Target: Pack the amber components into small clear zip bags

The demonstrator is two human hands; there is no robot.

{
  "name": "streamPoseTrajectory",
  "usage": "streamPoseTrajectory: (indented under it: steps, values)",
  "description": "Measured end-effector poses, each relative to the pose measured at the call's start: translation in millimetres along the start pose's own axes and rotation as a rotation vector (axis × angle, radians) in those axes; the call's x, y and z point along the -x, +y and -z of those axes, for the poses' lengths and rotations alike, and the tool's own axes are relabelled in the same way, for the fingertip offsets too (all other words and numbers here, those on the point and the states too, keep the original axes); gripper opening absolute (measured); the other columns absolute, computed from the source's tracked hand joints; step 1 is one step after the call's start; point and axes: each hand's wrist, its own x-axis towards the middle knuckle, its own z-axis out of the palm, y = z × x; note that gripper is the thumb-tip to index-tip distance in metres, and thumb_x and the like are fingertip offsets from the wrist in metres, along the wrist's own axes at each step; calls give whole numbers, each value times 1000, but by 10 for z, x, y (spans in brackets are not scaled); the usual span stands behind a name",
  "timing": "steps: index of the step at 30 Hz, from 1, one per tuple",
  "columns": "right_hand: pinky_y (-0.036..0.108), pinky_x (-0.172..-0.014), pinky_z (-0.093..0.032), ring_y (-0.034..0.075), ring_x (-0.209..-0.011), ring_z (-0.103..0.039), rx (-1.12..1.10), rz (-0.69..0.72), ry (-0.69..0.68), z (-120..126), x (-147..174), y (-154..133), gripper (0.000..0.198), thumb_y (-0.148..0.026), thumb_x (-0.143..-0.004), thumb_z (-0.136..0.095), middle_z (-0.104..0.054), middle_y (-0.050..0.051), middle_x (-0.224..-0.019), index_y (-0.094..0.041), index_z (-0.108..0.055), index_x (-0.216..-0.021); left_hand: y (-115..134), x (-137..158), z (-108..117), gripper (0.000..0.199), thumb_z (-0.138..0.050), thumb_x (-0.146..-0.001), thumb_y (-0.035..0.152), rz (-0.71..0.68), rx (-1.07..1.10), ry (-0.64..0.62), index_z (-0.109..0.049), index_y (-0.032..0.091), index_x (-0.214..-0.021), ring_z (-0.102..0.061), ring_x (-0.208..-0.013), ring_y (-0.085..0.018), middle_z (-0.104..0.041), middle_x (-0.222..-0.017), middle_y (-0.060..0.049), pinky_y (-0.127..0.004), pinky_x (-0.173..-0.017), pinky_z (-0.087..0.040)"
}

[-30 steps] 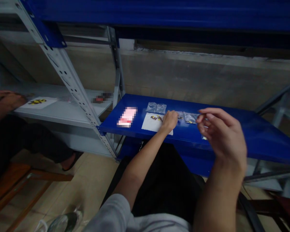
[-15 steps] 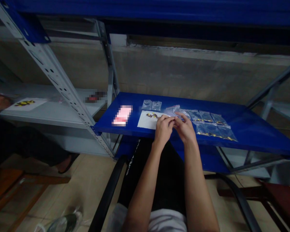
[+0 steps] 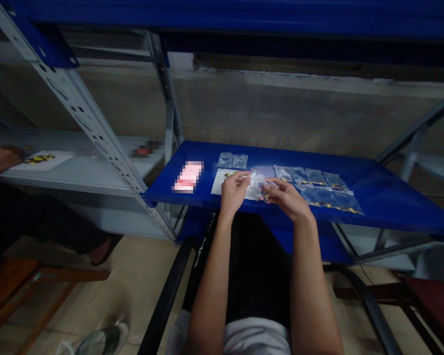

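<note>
My left hand [image 3: 234,193] pinches one edge of a clear zip bag [image 3: 256,180] between thumb and fingers. At the bag's other end my right hand [image 3: 289,198] is closed on it, with small pieces showing by its fingertips. The bag is held just over a white sheet of paper [image 3: 217,183], where a few small yellow and dark pieces [image 3: 228,174] lie, partly hidden by my left hand. Several filled zip bags [image 3: 320,195] with yellow and dark pieces lie in two rows to the right of my right hand.
Two clear bags [image 3: 233,160] lie behind the paper on the blue shelf [image 3: 385,202]. A blurred pink item [image 3: 188,176] is at the left. Beyond the metal upright [image 3: 85,123], another person's hand [image 3: 2,160] is beside a paper with yellow pieces [image 3: 40,159].
My hands have moved apart, the left one leftward. The clear bag that lay behind them is now lifted and stretched between both hands. The other person's hand has shifted slightly right.
</note>
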Motion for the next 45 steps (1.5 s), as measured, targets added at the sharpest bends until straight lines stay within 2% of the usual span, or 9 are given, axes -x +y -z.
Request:
streamPoseTrajectory:
  steps: [7, 12, 15, 18, 20, 22, 35, 39, 45]
  values:
    - [25, -59, -49, 15, -66, -65, 12, 62, 247, 4, -86, 45, 49, -59, -67, -90, -71, 1, -81, -22, -71, -93, 6, 15, 64, 5, -71, -86, 20, 118, 213, -116, -71, 17, -89, -70, -71, -15, -73, -74, -2, -24, -68, -50]
    - [30, -66, -52, 24, -92, -70, 153, 133, 411, -44, -151, 91, 66, -64, -66, -87, -72, 7, -111, -27, -67, -117, -8, 18, 32, 23, -80, -80, 35, 90, 327, -109, -69, 16, -87, -67, -66, -14, -71, -72, -2, -23, -61, -47]
    - [31, -68, -52, 23, -92, -68, 271, 239, 535, -101, -140, 38, 62, -59, -69, -86, -69, 8, -112, -26, -65, -118, 7, 19, -13, 25, -81, -80, 37, 75, 363, -102, -69, 16, -87, -67, -68, -14, -71, -73, -3, -23, -63, -48]
    - [30, -64, -51, 22, -84, -67, 307, 270, 361, -185, -59, -90, 44, -58, -78, -79, -70, 6, -95, -23, -68, -103, 34, 25, -75, 21, -81, -80, 32, 39, 381, -109, -69, 16, -86, -68, -70, -13, -71, -74, -2, -23, -67, -49]
    - [29, -63, -51, 21, -80, -67, 294, 261, 189, -242, 2, -171, 39, -59, -81, -77, -70, 5, -85, -22, -70, -93, 48, 28, -118, 18, -81, -80, 28, -3, 391, -120, -69, 15, -84, -68, -71, -13, -71, -75, -2, -24, -70, -51]
    - [29, -62, -52, 19, -74, -66, 283, 266, 116, -282, 43, -220, 38, -58, -80, -79, -69, 4, -77, -21, -71, -89, 50, 25, -155, 15, -81, -80, 25, -39, 394, -139, -69, 15, -82, -68, -72, -13, -72, -75, -2, -24, -72, -52]
    - [34, -70, -59, 19, -70, -68, 199, 194, 119, -178, 65, -201, 26, -46, -76, -82, -76, 4, -83, -22, -76, -82, -4, 13, -131, 10, -78, -84, 21, -73, 256, -234, -71, 14, -82, -66, -70, -11, -71, -76, -2, -22, -70, -51]
    - [35, -73, -61, 19, -71, -70, 196, 210, 120, -189, 45, -184, 23, -44, -77, -78, -76, 5, -87, -22, -74, -82, 28, 15, -124, 8, -75, -87, 21, -97, 191, -197, -71, 15, -83, -67, -72, -12, -72, -77, -2, -22, -71, -51]
    - [33, -67, -58, 22, -73, -72, 383, 220, 81, -170, 59, -191, 19, -38, -78, -72, -75, 4, -80, -22, -72, -89, 98, 77, -109, 7, -67, -90, 13, -177, 22, -118, -67, 18, -85, -70, -76, -13, -73, -81, 0, -22, -75, -54]
